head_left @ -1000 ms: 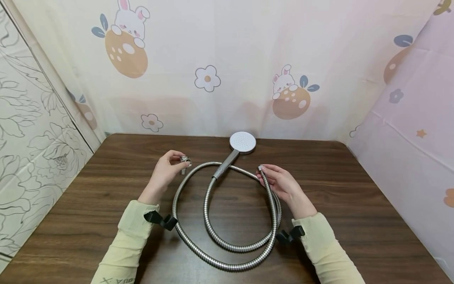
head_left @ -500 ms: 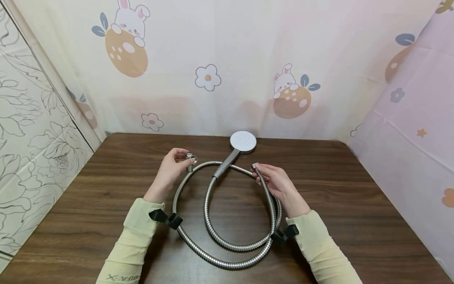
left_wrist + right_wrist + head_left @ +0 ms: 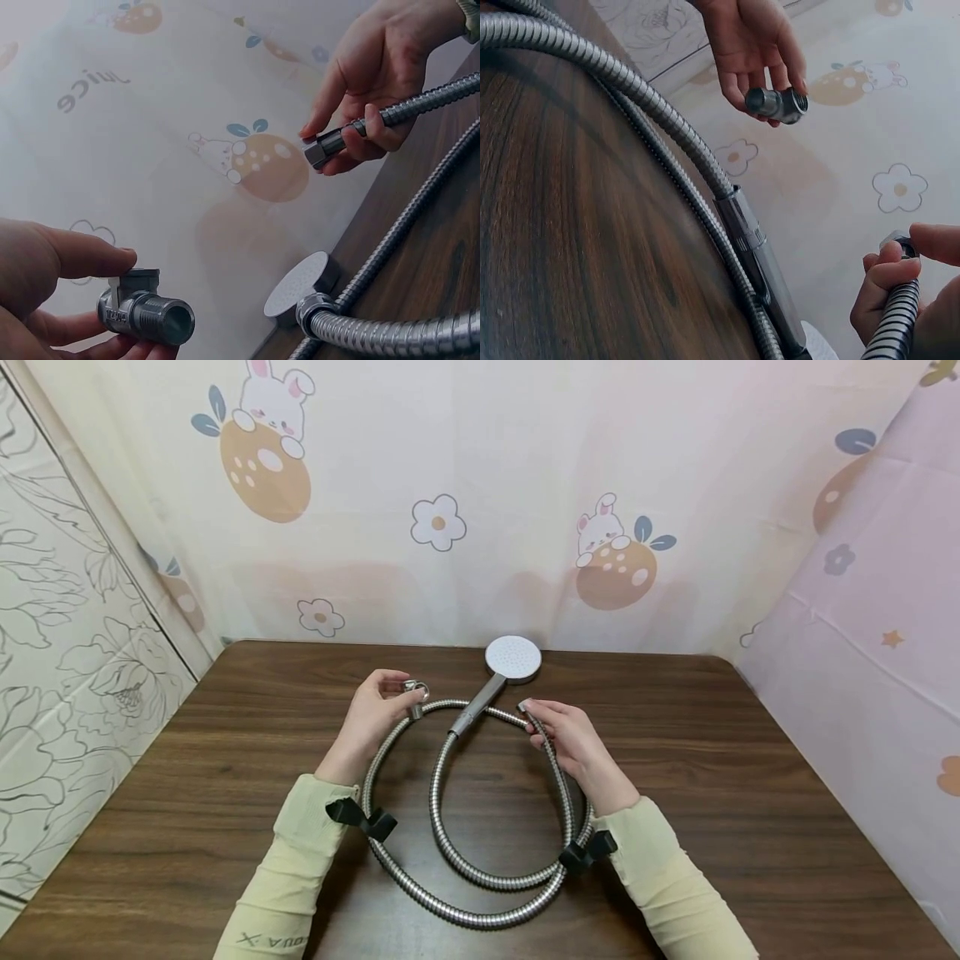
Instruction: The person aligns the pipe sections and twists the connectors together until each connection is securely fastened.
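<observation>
left hand (image 3: 375,708) pinches valve (image 3: 146,311) above worktop (image 3: 750,777) | right hand (image 3: 576,742) grips hose end (image 3: 319,153), apart from valve | hose (image 3: 483,922) loops on worktop | shower head (image 3: 513,657) lies face up near back edge

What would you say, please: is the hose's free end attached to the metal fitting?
No, the left wrist view shows the hose's free end in the right hand, apart from the metal fitting in the left hand.

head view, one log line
left hand: holds silver metal fitting; right hand: holds ribbed silver metal hose end; fitting, hose end: apart; round white shower head: on brown wooden table
</observation>
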`<action>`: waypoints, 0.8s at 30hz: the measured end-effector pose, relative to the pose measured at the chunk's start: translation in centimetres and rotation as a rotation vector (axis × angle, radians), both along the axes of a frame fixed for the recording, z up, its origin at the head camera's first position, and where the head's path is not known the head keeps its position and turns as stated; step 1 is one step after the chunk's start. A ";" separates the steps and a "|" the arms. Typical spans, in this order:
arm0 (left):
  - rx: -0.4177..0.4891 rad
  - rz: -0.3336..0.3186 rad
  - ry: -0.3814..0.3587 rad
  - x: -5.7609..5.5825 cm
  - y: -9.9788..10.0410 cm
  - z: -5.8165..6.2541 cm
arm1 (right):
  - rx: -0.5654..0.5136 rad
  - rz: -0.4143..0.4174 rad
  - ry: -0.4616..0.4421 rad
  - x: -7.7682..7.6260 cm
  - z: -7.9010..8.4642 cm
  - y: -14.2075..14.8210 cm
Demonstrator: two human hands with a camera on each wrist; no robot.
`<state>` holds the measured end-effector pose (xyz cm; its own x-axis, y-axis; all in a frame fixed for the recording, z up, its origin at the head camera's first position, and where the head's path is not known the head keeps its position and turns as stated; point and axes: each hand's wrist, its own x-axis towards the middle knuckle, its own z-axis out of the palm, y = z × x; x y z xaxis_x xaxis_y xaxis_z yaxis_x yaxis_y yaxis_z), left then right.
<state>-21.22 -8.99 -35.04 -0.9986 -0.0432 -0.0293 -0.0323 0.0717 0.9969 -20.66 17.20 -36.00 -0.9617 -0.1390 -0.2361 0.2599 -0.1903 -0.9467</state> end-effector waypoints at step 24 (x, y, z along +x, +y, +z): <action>-0.037 -0.080 0.032 -0.3 1.1 0.1 | 0.092 0.088 0.047 0.1 0.4 -3.1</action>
<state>-21.50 -7.89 -34.89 -0.9993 0.0365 0.0027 0.0067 0.1099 0.9939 -20.51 14.08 -35.56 -0.9571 -0.2028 -0.2071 0.2271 -0.0807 -0.9705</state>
